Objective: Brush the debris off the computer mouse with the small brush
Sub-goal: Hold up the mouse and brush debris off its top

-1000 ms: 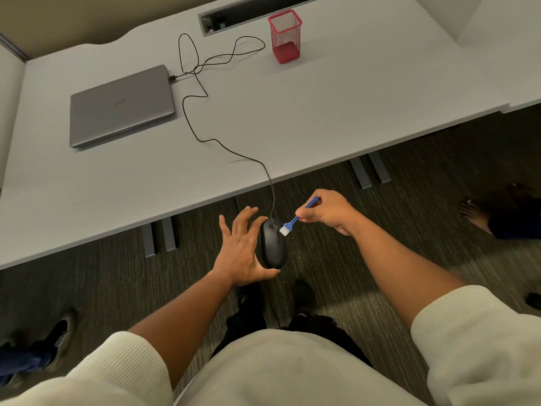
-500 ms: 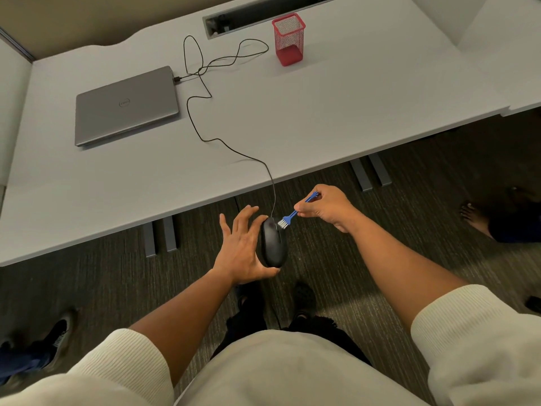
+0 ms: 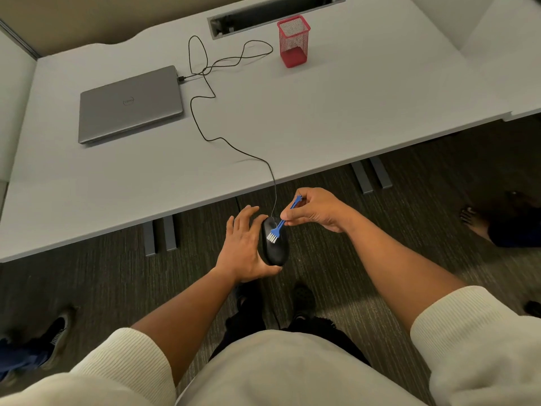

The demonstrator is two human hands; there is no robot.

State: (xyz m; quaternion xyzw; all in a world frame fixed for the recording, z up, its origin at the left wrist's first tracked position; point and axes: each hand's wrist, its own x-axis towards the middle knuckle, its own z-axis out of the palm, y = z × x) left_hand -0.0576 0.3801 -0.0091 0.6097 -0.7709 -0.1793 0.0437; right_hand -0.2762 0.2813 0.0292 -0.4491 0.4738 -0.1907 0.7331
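A black wired computer mouse (image 3: 276,251) is held in the air below the desk's front edge, in front of my lap. My left hand (image 3: 243,248) cups it from the left, thumb under its near end and fingers spread along its side. My right hand (image 3: 314,210) pinches a small blue brush (image 3: 281,224) by its handle. The white bristles rest on the top of the mouse, toward its far end. The mouse's black cable (image 3: 205,136) runs up over the desk edge to the laptop.
A closed grey laptop (image 3: 130,104) lies on the white desk (image 3: 336,112) at the left. A red mesh pen cup (image 3: 293,42) stands at the back near a cable slot (image 3: 272,13). Another person's shoe (image 3: 58,335) and bare foot (image 3: 474,221) are on the carpet.
The brush head has moved from the mouse's far tip down onto its top surface, my right hand tilting the handle more upright. The left hand holds the mouse still.
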